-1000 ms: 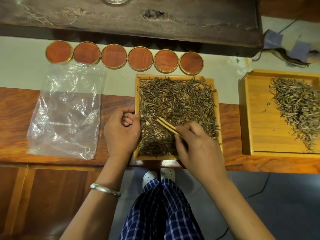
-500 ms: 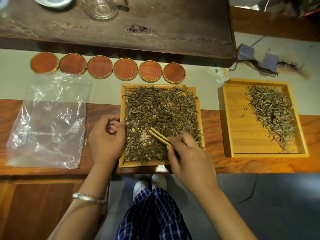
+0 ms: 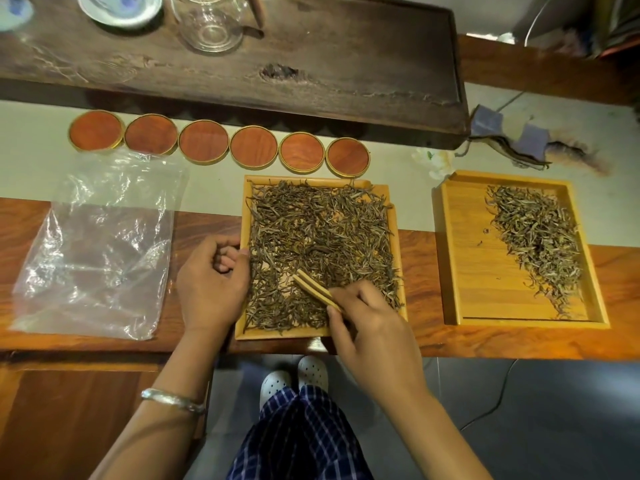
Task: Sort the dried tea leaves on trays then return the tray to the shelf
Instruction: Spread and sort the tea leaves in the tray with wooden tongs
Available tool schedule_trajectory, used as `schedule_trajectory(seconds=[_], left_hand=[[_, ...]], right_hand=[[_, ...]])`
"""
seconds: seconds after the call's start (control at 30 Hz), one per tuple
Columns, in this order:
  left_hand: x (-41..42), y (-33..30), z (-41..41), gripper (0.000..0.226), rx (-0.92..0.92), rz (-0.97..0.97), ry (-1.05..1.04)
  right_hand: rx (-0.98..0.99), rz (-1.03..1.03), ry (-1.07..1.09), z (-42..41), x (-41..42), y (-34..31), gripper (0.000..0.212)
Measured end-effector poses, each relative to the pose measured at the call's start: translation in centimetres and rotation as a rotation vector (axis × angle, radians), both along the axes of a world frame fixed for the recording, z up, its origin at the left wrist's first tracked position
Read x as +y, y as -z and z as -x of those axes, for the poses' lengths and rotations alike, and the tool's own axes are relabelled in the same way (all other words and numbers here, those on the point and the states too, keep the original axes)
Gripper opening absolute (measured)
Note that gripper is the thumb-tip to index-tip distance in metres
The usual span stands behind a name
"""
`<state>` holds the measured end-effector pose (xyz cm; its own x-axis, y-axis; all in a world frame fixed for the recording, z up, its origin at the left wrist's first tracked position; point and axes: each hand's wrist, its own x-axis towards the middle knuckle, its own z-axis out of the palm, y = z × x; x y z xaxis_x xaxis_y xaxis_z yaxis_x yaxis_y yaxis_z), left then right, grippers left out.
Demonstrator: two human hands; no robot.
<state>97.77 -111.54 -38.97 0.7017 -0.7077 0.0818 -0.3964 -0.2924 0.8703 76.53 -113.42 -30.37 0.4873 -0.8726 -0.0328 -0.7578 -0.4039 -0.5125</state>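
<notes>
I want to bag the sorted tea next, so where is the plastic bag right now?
In the head view, the plastic bag lies flat on the table's left side, left of the left hand and just below the row of coasters.
</notes>
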Motion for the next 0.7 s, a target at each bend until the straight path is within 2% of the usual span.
schedule_trajectory(seconds=[0.27,0.6,0.7], left_hand=[[0.0,-0.1,0.1,0.012,0.032,0.019,0.001],[0.0,0.0,0.0,0.012,0.035,0.014,0.007],[0.0,0.0,0.0,0.011,0.034,0.018,0.004]], right_hand=[[0.016,0.021,0.025,0.0,-0.6,0.1,0.023],[-0.001,-0.053,-0.118,-0.8,2.3,0.0,0.025],[0.028,-0.058,-0.102,-1.0,2.2,0.3,0.024]])
